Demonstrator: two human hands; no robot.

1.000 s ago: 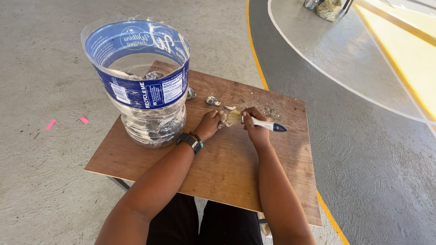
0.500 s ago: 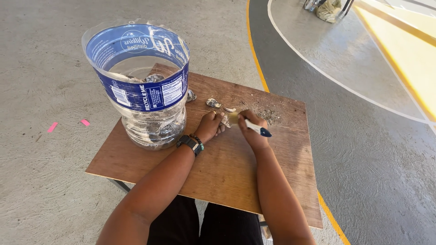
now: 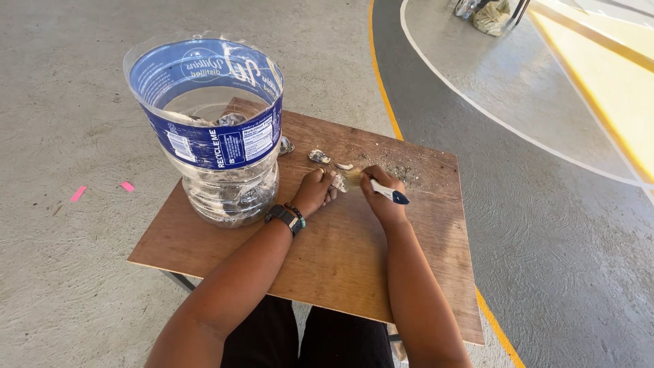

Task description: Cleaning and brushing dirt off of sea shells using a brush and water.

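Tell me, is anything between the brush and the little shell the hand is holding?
Nothing visible. The left hand pins the small shell on the wooden board, and the brush in the right hand has its bristles right at it.

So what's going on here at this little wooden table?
A person sits at a wooden board with a small brush in the right hand, its bristles against a pale shell held in the left hand. A few more shells and some grit lie on the board just beyond the hands. A cut-open clear plastic jug with a blue label stands at the left, with shells in it.
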